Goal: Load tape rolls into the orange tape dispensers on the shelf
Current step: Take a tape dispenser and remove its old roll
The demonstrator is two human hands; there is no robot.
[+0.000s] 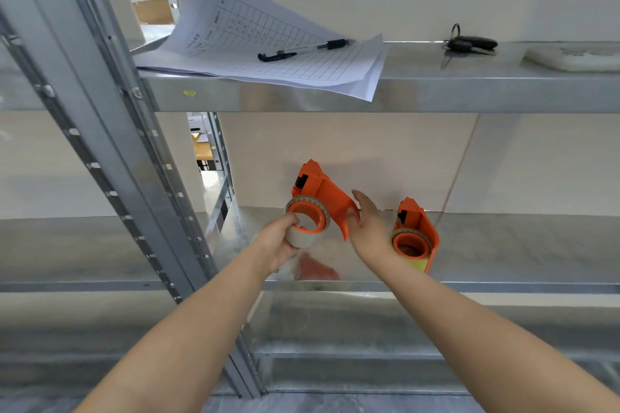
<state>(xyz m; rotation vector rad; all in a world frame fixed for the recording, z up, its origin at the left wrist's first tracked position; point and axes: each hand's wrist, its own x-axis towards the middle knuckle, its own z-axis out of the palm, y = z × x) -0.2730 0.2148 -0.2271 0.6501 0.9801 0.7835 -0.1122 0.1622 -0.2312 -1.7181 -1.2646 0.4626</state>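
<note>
An orange tape dispenser (322, 193) is held up above the middle metal shelf (503, 245), with a tape roll (303, 235) seated on its round hub. My left hand (278, 240) grips the roll from the lower left. My right hand (367, 223) holds the dispenser's rear edge, thumb on the orange plate, fingers mostly straight behind it. A second orange dispenser (416, 235) stands on the shelf just to the right, loaded with a yellowish tape roll (417, 261).
The upper shelf (469, 87) carries gridded paper sheets (268, 54) with a pen (302, 50), a bunch of keys (468, 43) and a white object (577, 59) at the right. A perforated steel upright (134, 194) runs diagonally at left. Lower shelves lie beneath my forearms.
</note>
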